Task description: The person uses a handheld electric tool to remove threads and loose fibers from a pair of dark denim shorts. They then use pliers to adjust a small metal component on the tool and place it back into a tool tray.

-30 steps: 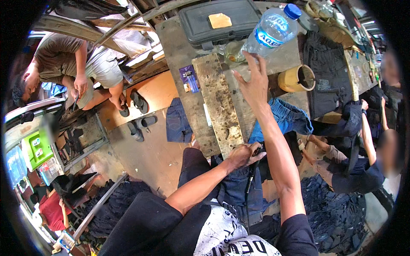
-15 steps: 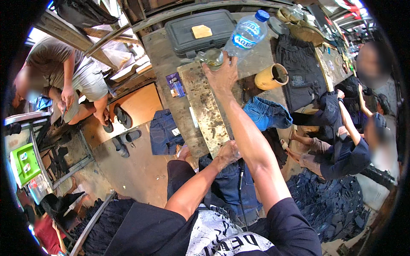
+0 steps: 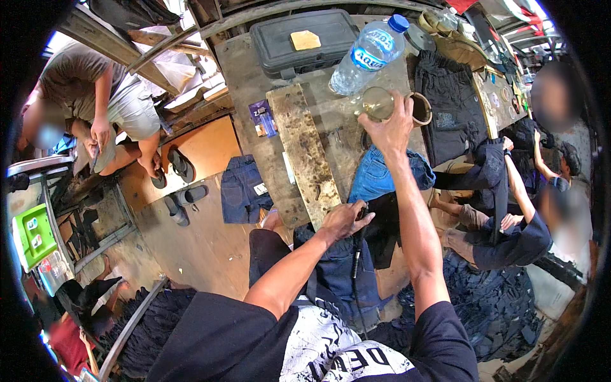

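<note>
My right hand [image 3: 391, 127] is curled around a clear glass mug [image 3: 377, 103] above the wooden table, just below a water bottle [image 3: 366, 57] with a blue cap. Beyond the fingers shows the rim of a yellowish cup [image 3: 421, 109], mostly hidden by the hand. Near the table's front edge, my left hand [image 3: 347, 221] grips a small dark tool [image 3: 363, 211]. Its black cord [image 3: 356, 262] hangs over my lap; the tool's exact kind is not clear. Left of it lies a stained wooden board [image 3: 305, 146]. Blue denim [image 3: 382, 173] lies beneath my right wrist.
A black case [image 3: 305, 48] with a pale yellow block [image 3: 305, 40] sits at the back. A purple packet [image 3: 262, 118] lies left of the board. Dark trousers [image 3: 445, 102] cover the table's right side. People sit at the left and right; dark fabric scraps [image 3: 477, 305] are heaped at lower right.
My right hand has carried the glass mug to the right, from beside the case to near the yellowish cup. My left hand has shifted slightly right, its fingers loosened, showing the dark tool.
</note>
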The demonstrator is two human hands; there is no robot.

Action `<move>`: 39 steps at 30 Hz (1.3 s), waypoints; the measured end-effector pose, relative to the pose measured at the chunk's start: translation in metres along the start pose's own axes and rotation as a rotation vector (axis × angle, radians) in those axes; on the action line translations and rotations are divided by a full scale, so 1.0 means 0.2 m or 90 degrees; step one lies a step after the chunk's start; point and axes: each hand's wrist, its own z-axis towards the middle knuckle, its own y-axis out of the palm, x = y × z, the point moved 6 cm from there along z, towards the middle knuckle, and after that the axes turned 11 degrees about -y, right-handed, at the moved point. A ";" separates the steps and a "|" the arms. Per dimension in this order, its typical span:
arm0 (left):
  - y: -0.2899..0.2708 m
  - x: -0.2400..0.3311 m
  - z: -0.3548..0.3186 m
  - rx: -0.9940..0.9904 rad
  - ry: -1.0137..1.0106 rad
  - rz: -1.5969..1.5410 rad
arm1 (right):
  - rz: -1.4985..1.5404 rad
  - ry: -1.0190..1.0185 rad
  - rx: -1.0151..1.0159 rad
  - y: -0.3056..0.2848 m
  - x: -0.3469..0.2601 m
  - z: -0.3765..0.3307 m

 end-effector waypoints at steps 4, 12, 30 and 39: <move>0.00 0.00 0.00 -0.010 0.006 0.001 | -0.122 -0.020 -0.103 0.02 0.11 0.14; -0.03 0.03 -0.02 0.034 0.048 -0.018 | -0.347 -0.096 -0.273 0.17 0.28 0.30; -0.03 0.02 -0.01 0.082 0.032 -0.016 | -0.139 -0.151 0.008 -0.18 0.21 -0.02; -0.04 0.05 -0.04 0.139 0.110 -0.049 | 0.053 0.403 -0.074 -0.59 -0.31 -1.75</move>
